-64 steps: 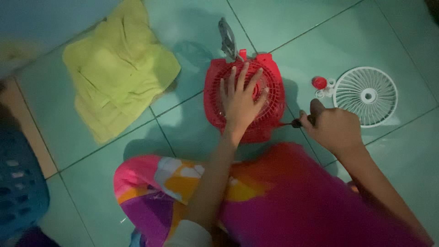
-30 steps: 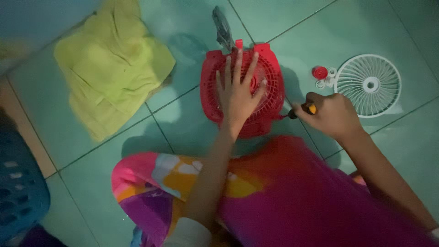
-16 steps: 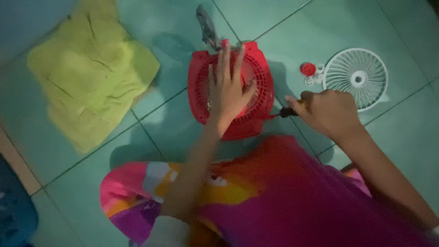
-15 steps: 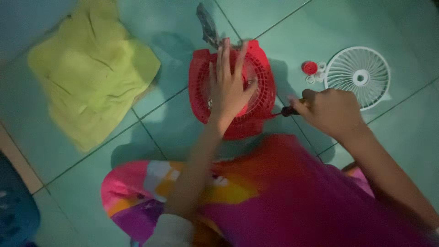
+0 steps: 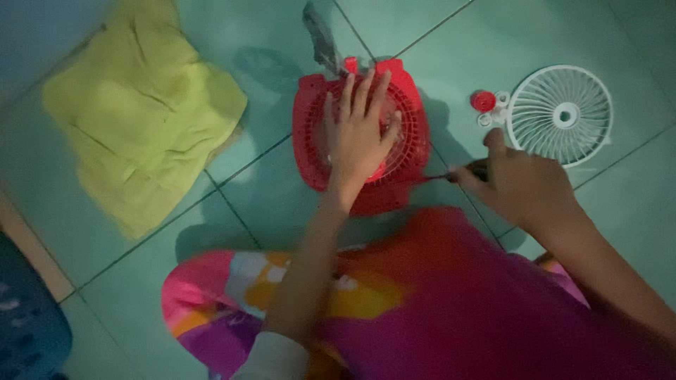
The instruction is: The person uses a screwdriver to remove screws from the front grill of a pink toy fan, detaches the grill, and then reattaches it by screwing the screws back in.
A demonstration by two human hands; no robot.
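A small red fan body (image 5: 310, 134) lies flat on the tiled floor in front of me. My left hand (image 5: 358, 134) rests flat on top of it, fingers spread over its grille. Just to the fan's right, my right hand (image 5: 517, 184) grips a thin screwdriver (image 5: 443, 176) whose tip points at the fan's right edge. A white round fan grille (image 5: 560, 115) lies apart on the floor to the right, with a small red cap (image 5: 483, 101) and small white parts beside it.
A crumpled yellow-green cloth (image 5: 141, 134) lies on the floor to the left. A blue basket (image 5: 28, 324) sits at the lower left corner. A grey cord end (image 5: 320, 35) extends beyond the fan. My brightly patterned lap (image 5: 394, 302) fills the lower frame.
My view has shifted, so everything has slid about in the frame. My left hand stays pressed on the red fan, and my right hand keeps the screwdriver at its right edge.
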